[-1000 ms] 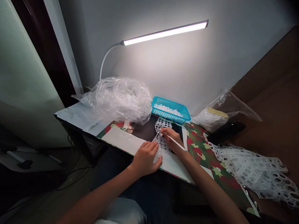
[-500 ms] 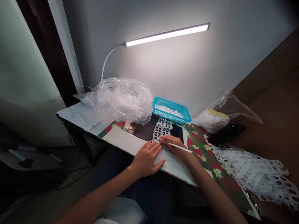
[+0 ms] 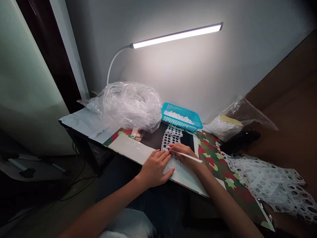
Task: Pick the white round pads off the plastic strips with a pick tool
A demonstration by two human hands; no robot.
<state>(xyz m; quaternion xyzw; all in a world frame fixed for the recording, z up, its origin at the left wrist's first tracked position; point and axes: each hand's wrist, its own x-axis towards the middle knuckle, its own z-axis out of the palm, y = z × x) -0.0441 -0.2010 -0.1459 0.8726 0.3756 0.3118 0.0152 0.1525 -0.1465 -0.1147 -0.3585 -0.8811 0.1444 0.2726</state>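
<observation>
A white perforated sheet (image 3: 172, 136) with rows of round holes lies on a dark mat, and its near end runs under both hands. My left hand (image 3: 156, 168) rests flat on the sheet's near part, fingers spread. My right hand (image 3: 184, 153) pinches a thin white stick (image 3: 189, 156), whose tip reaches the sheet beside my left fingertips. The sheet's middle is hidden under my fingers.
The work surface has a camouflage-patterned mat (image 3: 210, 158) and a white board (image 3: 131, 148). Behind stand a clear bag of white pieces (image 3: 128, 105) and a blue plastic basket (image 3: 180, 117) of small white bits. More perforated scrap (image 3: 267, 181) lies at right, beyond a smaller bag (image 3: 230, 127).
The perforated sheet now lies straighter and higher on the mat. My left hand has slid right towards it, and the stick has swung to a flatter angle.
</observation>
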